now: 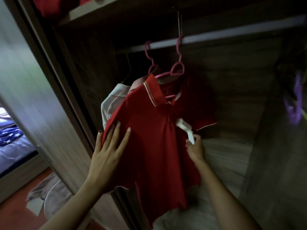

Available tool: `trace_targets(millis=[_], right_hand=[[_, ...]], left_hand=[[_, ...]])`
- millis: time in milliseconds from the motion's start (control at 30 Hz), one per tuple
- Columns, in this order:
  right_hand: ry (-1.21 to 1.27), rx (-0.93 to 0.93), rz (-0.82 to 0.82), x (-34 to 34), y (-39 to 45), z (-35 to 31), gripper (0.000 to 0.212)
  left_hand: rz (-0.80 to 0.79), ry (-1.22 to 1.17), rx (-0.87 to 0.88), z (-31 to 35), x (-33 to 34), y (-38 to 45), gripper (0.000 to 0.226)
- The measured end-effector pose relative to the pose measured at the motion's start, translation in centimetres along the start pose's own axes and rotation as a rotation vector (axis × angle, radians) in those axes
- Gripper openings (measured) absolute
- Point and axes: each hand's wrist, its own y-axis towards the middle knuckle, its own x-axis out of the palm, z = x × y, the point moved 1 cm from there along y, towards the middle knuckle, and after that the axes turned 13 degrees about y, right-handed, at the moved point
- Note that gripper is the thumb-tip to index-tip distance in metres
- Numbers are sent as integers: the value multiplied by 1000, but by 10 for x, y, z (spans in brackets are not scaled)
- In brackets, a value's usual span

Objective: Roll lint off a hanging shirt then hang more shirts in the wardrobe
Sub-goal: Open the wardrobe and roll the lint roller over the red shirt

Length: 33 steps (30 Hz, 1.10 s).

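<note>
Stage: lint rolling underway | left hand (108,155) flat, fingers spread on red shirt (149,138) | right hand (195,147) grips lint roller (184,127), apparently touching the shirt | more shirts unhung.

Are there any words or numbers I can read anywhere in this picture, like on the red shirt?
Neck label inside the collar of the red shirt: there is small print, but it is too small and blurred to read.
White lint roller held in the right hand: no writing shows.
Pink hangers: no writing shows.
Blue bedding with white stars: only stars, no words.
Nothing else here can be read.
</note>
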Motion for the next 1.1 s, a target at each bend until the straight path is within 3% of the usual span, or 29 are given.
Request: trace_targets(millis=[100,267,400,600,667,733,800,933,1100], right_hand=[[18,-19,26,-3,-11,7,26],[155,-256,189,1,12,-45,31],[274,-266,200,0,35,-62,35],[25,-51,150,-13,17,47,35],[-80,84,104,-22,-4,89,33],[-91,159,102,-25,-20,112,30],[-4,87,152,-21,-25,112,29],[106,-100,137,-5,-15,82,35],[14,6,113,-1,-14,125,35]], left_hand=[[3,25,-26,0,3,4,173],[18,32,-38,5,5,7,167],[117,34,-65,9,4,11,133],[189,40,-75,6,8,10,112],[186,50,-65,5,8,9,119],[117,47,-61,4,8,7,142],[77,51,-61,5,7,6,151],[134,51,-63,9,8,7,127],[165,32,-64,15,11,6,124]])
